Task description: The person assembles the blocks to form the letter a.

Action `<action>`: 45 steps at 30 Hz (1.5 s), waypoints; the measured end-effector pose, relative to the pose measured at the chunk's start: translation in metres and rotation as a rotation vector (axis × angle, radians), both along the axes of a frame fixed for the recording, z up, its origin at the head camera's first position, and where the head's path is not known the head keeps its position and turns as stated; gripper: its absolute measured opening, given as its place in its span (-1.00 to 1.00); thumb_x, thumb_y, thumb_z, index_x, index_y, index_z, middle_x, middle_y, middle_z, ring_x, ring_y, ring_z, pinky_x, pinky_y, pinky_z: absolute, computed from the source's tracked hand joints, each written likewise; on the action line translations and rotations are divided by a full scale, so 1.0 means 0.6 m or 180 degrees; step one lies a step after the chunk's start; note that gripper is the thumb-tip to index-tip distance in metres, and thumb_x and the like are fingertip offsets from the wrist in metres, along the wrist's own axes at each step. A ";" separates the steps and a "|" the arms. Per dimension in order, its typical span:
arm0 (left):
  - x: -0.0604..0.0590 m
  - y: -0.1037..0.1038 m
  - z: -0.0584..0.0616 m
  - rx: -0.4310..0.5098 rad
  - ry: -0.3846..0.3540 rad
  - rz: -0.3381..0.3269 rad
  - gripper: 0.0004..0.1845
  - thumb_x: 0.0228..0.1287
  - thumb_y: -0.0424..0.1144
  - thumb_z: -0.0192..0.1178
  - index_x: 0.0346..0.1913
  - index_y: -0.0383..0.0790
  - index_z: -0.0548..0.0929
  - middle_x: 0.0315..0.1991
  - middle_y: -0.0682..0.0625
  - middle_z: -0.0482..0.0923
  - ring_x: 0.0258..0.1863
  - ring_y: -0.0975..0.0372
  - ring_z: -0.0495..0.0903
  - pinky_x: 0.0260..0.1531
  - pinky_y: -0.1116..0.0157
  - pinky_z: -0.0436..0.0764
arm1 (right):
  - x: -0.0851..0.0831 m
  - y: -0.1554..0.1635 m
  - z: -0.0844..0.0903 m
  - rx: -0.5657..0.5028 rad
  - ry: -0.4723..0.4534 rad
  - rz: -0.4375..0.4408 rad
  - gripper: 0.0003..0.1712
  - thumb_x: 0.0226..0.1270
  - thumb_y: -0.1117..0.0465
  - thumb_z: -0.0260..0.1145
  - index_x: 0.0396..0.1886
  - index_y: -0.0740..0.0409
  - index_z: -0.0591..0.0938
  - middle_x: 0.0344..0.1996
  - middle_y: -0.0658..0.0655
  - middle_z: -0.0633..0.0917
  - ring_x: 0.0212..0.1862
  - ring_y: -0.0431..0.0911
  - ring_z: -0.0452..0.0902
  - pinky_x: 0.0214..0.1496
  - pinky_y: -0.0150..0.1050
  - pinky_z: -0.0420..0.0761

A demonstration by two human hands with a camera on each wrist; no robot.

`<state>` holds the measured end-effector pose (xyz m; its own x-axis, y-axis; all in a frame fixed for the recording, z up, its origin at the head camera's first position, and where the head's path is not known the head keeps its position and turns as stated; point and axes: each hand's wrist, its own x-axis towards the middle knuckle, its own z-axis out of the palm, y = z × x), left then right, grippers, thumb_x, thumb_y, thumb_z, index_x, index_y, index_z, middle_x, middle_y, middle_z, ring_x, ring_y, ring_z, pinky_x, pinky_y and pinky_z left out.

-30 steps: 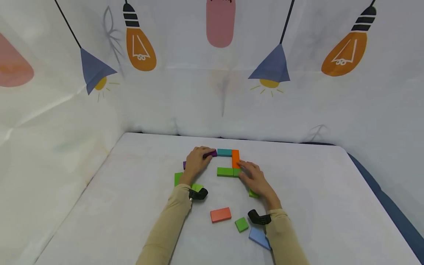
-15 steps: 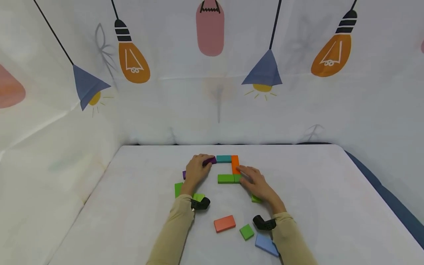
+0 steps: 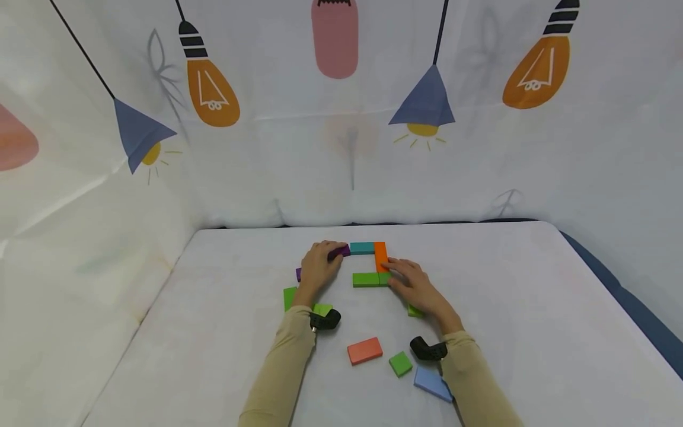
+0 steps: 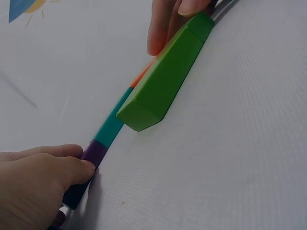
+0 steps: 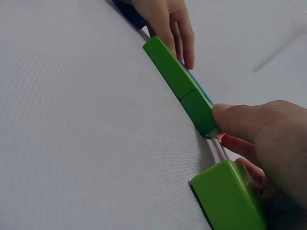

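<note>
In the head view, my left hand (image 3: 319, 270) pinches a purple block (image 3: 344, 251) between thumb and fingers. The block's far end meets a teal block (image 3: 361, 248), and the left wrist view shows the two in line. Beyond the teal one an orange block (image 3: 380, 255) runs toward me. A longer green block (image 3: 365, 280) and a small green block (image 3: 384, 279) lie end to end at its near end. My right hand (image 3: 418, 290) rests here, fingertips at the orange block's side. Its thumb (image 5: 240, 120) touches the small green block's end in the right wrist view.
Under the left wrist lie a green block (image 3: 290, 296), a lime block (image 3: 322, 309) and part of a purple one (image 3: 298, 274). Another green block (image 3: 414, 311) sits beneath the right hand. Nearer are a coral block (image 3: 365, 350), a green square (image 3: 401, 363) and a blue block (image 3: 431, 382).
The head view has tilted and shifted a little. Both hands keep nearly the same places on the blocks, and the blocks show no clear movement.
</note>
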<state>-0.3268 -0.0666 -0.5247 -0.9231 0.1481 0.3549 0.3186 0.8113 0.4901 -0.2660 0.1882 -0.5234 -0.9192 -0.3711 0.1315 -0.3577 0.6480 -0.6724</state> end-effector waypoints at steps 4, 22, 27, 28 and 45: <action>-0.005 -0.005 0.004 0.0024 0.0044 0.0047 -0.67 0.13 -0.16 0.16 -0.02 0.21 0.56 -0.01 0.09 0.53 0.00 0.15 0.45 -0.10 0.10 0.47 | -0.011 -0.004 0.003 0.0015 -0.0021 -0.0019 -0.50 0.29 -0.01 0.05 0.23 -0.11 0.32 0.31 -0.01 0.23 0.35 0.03 -0.05 0.27 0.17 0.01; 0.001 -0.006 -0.004 0.0031 0.0004 -0.0068 -0.67 0.13 -0.18 0.16 -0.01 0.17 0.56 -0.01 0.08 0.54 0.00 0.14 0.45 -0.08 0.11 0.47 | 0.000 -0.006 -0.004 0.0010 -0.0136 -0.0073 -0.51 0.30 0.00 0.04 0.23 -0.13 0.32 0.32 -0.01 0.22 0.36 0.07 -0.08 0.25 0.23 -0.02; -0.003 -0.005 -0.005 0.0036 0.0015 -0.0046 -0.65 0.12 -0.15 0.16 0.02 0.17 0.54 0.00 0.09 0.53 0.00 0.15 0.46 -0.09 0.13 0.47 | 0.003 -0.006 -0.002 0.0010 -0.0184 -0.0113 -0.51 0.30 -0.02 0.04 0.23 -0.15 0.31 0.32 0.00 0.22 0.36 0.06 -0.09 0.26 0.23 -0.02; -0.003 -0.004 -0.006 0.0039 0.0012 -0.0041 -0.64 0.12 -0.14 0.16 0.03 0.17 0.53 0.01 0.08 0.52 0.00 0.15 0.46 -0.09 0.13 0.47 | 0.003 -0.006 -0.001 0.0007 -0.0194 -0.0119 -0.50 0.30 -0.02 0.04 0.23 -0.16 0.31 0.32 0.00 0.22 0.36 0.07 -0.09 0.25 0.23 -0.02; -0.008 -0.020 0.034 0.1188 -0.0050 -0.0304 -0.69 0.26 -0.19 0.02 0.06 -0.09 0.48 -0.02 0.01 0.46 -0.01 0.19 0.43 -0.01 0.16 0.44 | 0.001 -0.002 0.003 0.0012 -0.0221 -0.0051 -0.50 0.30 0.00 0.04 0.24 -0.16 0.29 0.33 -0.01 0.20 0.36 0.06 -0.10 0.27 0.21 -0.04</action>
